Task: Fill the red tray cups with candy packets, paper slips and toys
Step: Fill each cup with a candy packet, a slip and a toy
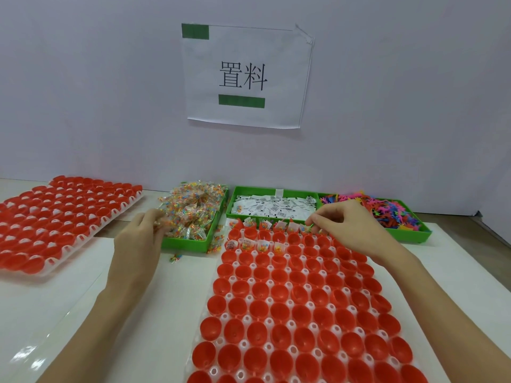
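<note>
- Both hands reach out over the worktop (69,313): the left hand (141,233) has its fingers curled into the heap of candy packets (190,211) at the near left corner of a green bin (188,243); whether it has actually gripped a packet cannot be told, since the fingertips are blurred.
- Right hand (351,225) hovers over the far edge of the red tray (298,313), thumb and forefinger pinched together on a small green toy (312,225).
- Red tray lies straight in front of the person; its cups are mostly unfilled, and only the two farthest rows hold packets and paper slips (279,210), mainly toward the left.
- Behind the tray sits a second green bin (276,192) of white paper slips, and just right of it a compartment heaped with toys (392,214) in pink, orange, blue and green.
- A few loose packets lie on the worktop between the candy bin and the tray.
- Another tray of red cups (55,217) rests well off to the left.
- On the wall hangs a paper sign (246,76) with two printed characters and green bars.
</note>
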Motion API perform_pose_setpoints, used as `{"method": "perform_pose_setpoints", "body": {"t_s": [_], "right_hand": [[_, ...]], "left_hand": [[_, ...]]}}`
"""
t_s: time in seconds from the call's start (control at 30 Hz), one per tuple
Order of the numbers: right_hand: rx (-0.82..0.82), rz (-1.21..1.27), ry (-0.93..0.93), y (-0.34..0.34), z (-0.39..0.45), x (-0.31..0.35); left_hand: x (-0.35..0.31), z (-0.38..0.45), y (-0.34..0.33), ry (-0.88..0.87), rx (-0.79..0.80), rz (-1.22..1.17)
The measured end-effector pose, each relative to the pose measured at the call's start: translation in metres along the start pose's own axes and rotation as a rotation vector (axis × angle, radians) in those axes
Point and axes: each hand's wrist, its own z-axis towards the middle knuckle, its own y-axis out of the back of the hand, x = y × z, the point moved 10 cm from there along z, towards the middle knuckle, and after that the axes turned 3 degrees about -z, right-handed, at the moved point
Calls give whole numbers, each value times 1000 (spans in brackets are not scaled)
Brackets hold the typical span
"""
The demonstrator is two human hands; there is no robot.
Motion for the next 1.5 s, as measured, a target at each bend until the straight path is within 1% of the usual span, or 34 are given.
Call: {"method": "perform_pose_setpoints", "body": {"t_s": [0.1,0.23,0.43,0.53,0.6,0.73,0.9,1.03,1.2,1.4,1.5], "right_hand": [[6,24,-7,-1,0,-2],[7,38,-16,0,-1,-2],[-78,-1,-34,8,4,-3],[-110,-95,-44,8,23,-8],[-89,-185,-63,2,40,-15],[4,-332,-129,-20,71,-37],[85,-421,-173,-35,94,-51],[130,-532,-203,-47,105,-55],[179,-402,-287,-50,110,-69],[167,-306,-228,-40,106,-72],[154,-304,-200,-34,104,-70]], "left_hand": [[-2,1,1,22,-8,-68],[-7,0,2,-44,-15,-88],[-8,-3,1,-92,-16,-3],[-8,-2,1,-94,-6,18],[-10,-2,5,-94,-15,32],[-17,0,14,-106,-42,28],[-23,1,24,-86,-85,39],[-37,0,27,-125,-109,90],[-49,-1,26,-157,-99,83],[-49,-3,20,-152,-72,54],[-51,-3,18,-155,-68,45]]}}
